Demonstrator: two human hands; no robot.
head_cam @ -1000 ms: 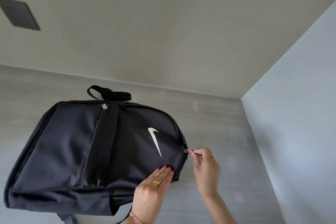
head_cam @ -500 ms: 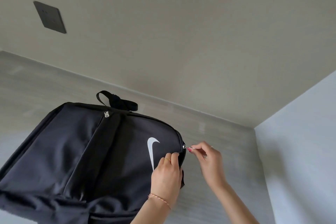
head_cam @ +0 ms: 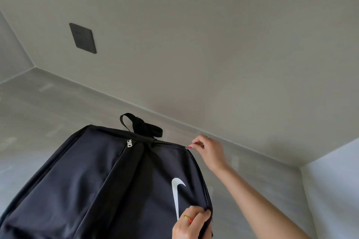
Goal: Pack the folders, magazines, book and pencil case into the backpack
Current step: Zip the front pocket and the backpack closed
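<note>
Zipping step: the right hand (head_cam: 208,151) pinches the small silver zipper pull (head_cam: 189,146) of the black fabric backpack (head_cam: 108,186), the left hand (head_cam: 191,223) grips its edge; next, I judge, pulling along the top.

Plain indoor room, likely home: bare beige wall (head_cam: 194,35), dark switch plate (head_cam: 83,38) on it, pale grey wood-grain surface (head_cam: 48,114) meeting wall.

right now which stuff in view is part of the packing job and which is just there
Part of the job:
- black backpack
- main zipper pull, pinched by the right hand
- left hand, gripping the backpack's edge

Just there:
- dark wall plate
- front pocket zipper
- top carry handle
</note>
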